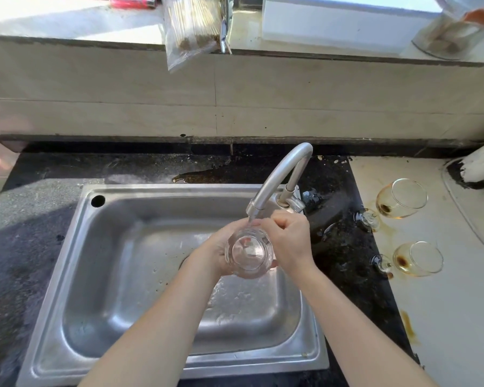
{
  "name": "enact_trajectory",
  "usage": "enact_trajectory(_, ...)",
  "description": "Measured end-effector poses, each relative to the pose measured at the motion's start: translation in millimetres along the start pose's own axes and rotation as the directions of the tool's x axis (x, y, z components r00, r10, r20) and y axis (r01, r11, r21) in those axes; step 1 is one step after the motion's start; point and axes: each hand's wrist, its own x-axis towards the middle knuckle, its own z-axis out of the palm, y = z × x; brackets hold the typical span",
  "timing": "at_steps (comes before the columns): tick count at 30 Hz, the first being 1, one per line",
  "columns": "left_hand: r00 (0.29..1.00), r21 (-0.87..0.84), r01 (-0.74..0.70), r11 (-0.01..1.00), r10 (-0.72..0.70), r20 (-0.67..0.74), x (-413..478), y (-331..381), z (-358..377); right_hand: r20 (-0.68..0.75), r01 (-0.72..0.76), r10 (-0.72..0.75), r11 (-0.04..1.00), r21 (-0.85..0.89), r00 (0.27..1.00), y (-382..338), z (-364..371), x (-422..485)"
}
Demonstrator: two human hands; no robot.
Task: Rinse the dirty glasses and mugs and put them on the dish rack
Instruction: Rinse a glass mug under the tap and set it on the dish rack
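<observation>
Glass (249,251), clear and with its mouth toward us, hangs over the sink (165,191) just under the spout of the faucet (274,174), which arches down from 1 o'clock. Our left hand (217,247) cups it from 9 o'clock, fingers wrapped round its wall. Our right hand (289,238) comes in from 3 o'clock, fingers curled, their tips pinching the rim at about 1 o'clock (how far they reach inside we cannot tell). A thin stream of water meets the rim there, and the basin floor below is wet.

At 3 o'clock from the sink, on the pale counter (444,317), two stemmed glasses lie on their sides, well apart from our hands. Both the far wine glass (401,198) and the near wine glass (418,258) have a brown dreg in the bowl and brown stains beside them. On the ledge at 12 o'clock a bag (190,26) hangs over the edge, with a red lighter (132,1) at 11 o'clock.
</observation>
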Motion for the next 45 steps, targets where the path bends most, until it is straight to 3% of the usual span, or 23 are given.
enact_trajectory(4,0.991,-0.076,-0.13,0.989,0.127,-0.041,8.5,-5.7,-10.5,0.016,-0.06,0.059,0.997,0.051,0.998,8.3,8.7,0.0)
enact_trajectory(8,0.951,0.085,-0.249,0.965,0.26,-0.166,4.7,-10.4,-16.5,-0.035,-0.237,0.236,0.971,-0.021,0.971,23.8,10.3,-9.7)
enact_trajectory(10,0.937,0.15,-0.293,0.944,0.315,-0.15,6.2,-13.0,-23.4,-0.016,-0.327,0.327,0.945,-0.02,0.945,29.4,7.6,-13.4)
enact_trajectory(14,0.896,0.374,-0.388,0.843,0.44,-0.062,2.9,-19.1,-24.6,0.051,-0.307,0.315,0.944,-0.123,0.948,29.8,8.3,-20.2)
enact_trajectory(16,0.842,0.435,-0.474,0.765,0.539,-0.03,3.9,-24.0,-22.9,0.028,-0.354,0.356,0.933,-0.069,0.934,31.8,8.2,-21.5)
enact_trajectory(21,0.76,0.566,-0.536,0.627,0.65,-0.001,5.1,-37.2,-22.6,0.011,-0.487,0.492,0.859,0.161,0.871,35.1,1.8,-19.7)
enact_trajectory(28,0.715,0.589,-0.587,0.556,0.697,0.055,-3.2,-40.8,-27.0,0.022,-0.421,0.421,0.903,0.089,0.907,21.7,3.5,-18.5)
enact_trajectory(30,0.721,0.603,-0.574,0.553,0.69,0.054,-3.8,-38.8,-30.0,0.001,-0.378,0.379,0.924,0.064,0.926,22.5,4.0,-14.9)
enact_trajectory(36,0.867,0.646,-0.4,0.65,0.497,0.037,-10.4,-39.3,-44.5,0.011,-0.331,0.333,0.94,-0.083,0.943,27.7,-2.3,-22.2)
enact_trajectory(42,0.879,0.624,-0.394,0.675,0.475,0.042,-6.4,-22.9,-39.9,-0.072,-0.359,0.356,0.932,-0.043,0.932,21.6,-1.2,-10.7)
enact_trajectory(45,0.907,0.651,-0.325,0.686,0.421,0.009,-3.6,-27.1,-46.6,-0.016,-0.393,0.394,0.915,-0.09,0.919,21.0,0.0,-13.4)
